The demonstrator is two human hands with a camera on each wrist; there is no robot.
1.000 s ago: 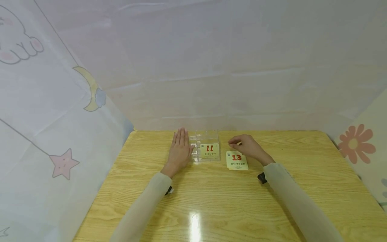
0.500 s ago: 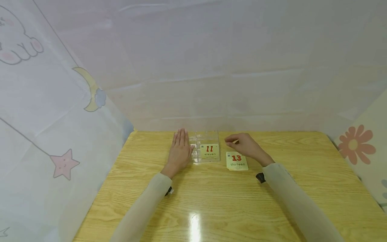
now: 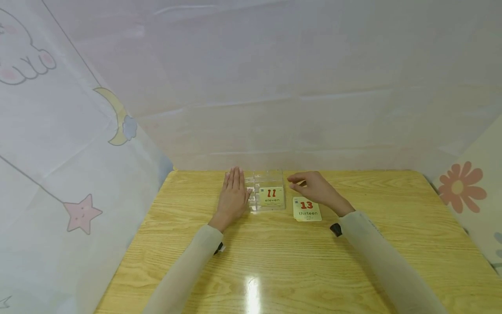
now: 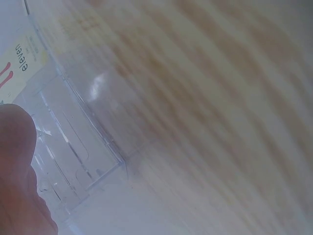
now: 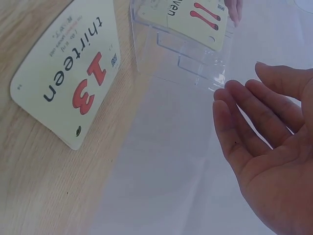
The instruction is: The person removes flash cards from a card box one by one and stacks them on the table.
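A clear plastic card holder (image 3: 268, 175) with stepped compartments stands near the table's far edge. In its front right part sits a card (image 3: 271, 196) reading "11 eleven". My left hand (image 3: 233, 200) lies along the holder's left side with straight fingers, its thumb reaching over the holder. To the right of the holder, a small stack of cards (image 3: 307, 209) lies on the table, "13 thirteen" on top. Just beyond that stack, my right hand (image 5: 269, 132) hovers near the holder's right side. Its fingers are loosely bent, with nothing between thumb and fingertips.
The wooden table (image 3: 251, 253) extends toward me and to both sides. A pale cloth backdrop (image 3: 251, 109) rises right behind its far edge, with printed side cloths left and right. Black bands are on both wrists.
My right hand has moved left toward the holder, and its thumb and fingers have parted slightly. The left hand, the holder and the cards have stayed in place.
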